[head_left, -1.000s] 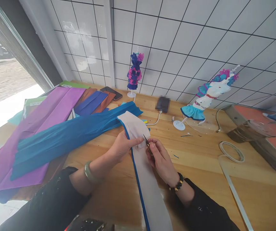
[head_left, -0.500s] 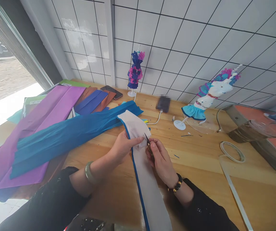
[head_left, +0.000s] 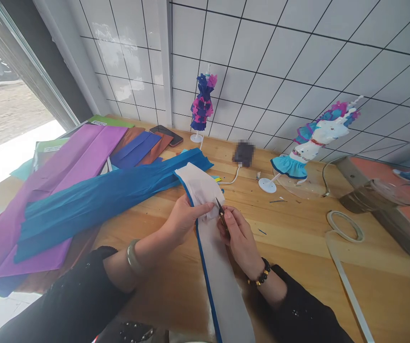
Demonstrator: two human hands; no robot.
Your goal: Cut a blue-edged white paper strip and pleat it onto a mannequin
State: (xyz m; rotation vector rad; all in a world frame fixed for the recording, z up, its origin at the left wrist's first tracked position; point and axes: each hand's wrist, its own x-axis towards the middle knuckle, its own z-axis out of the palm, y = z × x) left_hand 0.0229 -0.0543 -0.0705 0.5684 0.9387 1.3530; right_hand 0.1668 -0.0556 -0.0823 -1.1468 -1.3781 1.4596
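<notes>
A long white strip (head_left: 216,267) with a blue edge runs from the table's middle down toward me. My left hand (head_left: 187,216) is closed on its left side, thumb on top and fingers underneath. My right hand (head_left: 240,238) grips a small pair of dark scissors (head_left: 220,209), whose pointed tips lie over the strip just beside my left thumb. The fingers hide most of the scissors' handles. Behind my left hand a wide sheet of blue crepe paper (head_left: 112,195) lies on the table, its right end near the strip's far end.
Purple paper (head_left: 94,143) and other coloured sheets cover the table's left. Two small dress forms, one purple-pink (head_left: 202,105) and one white-blue (head_left: 308,147), stand along the tiled wall. A phone (head_left: 165,135) lies behind. On the right are a tape roll (head_left: 345,226) and a tray (head_left: 376,176).
Almost nothing differs. The view has shifted very slightly, while both hands, the scissors and the strip keep practically the same position.
</notes>
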